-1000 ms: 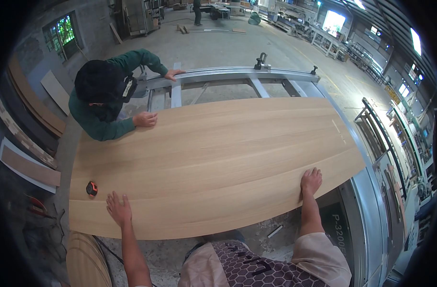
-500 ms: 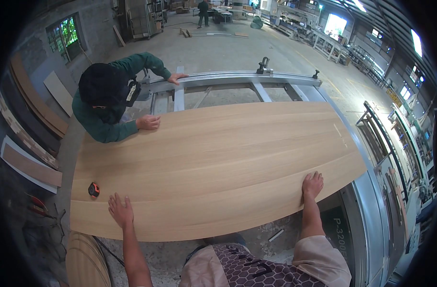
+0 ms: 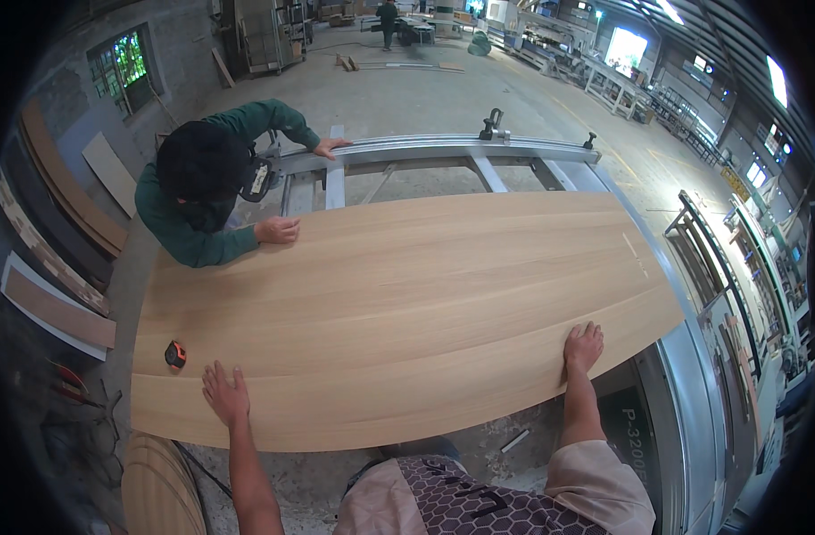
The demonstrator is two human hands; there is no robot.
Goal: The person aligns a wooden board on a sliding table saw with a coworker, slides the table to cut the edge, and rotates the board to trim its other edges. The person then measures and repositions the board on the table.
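A large wood-grain panel (image 3: 407, 303) lies flat before me across a metal machine table. My left hand (image 3: 226, 393) rests palm down near its front left part, fingers spread. On the front right part of the panel, my right hand (image 3: 585, 346) lies flat with its fingers stretched out. A black and orange tape measure (image 3: 175, 355) sits on the panel, just left of my left hand and apart from it. Across the panel, a co-worker in a green top (image 3: 182, 218) leans over the far left edge, one hand on the panel and the other on the metal frame.
A silver rail (image 3: 425, 147) with a clamp-like stop (image 3: 492, 125) runs along the far side. Boards (image 3: 64, 303) lean at the left wall. More machinery (image 3: 737, 276) stands at the right. Another person (image 3: 387, 22) is far off at the back.
The co-worker's head has shifted slightly to the right. The distant person has moved a little to the right. My hands and the panel stay practically in place.
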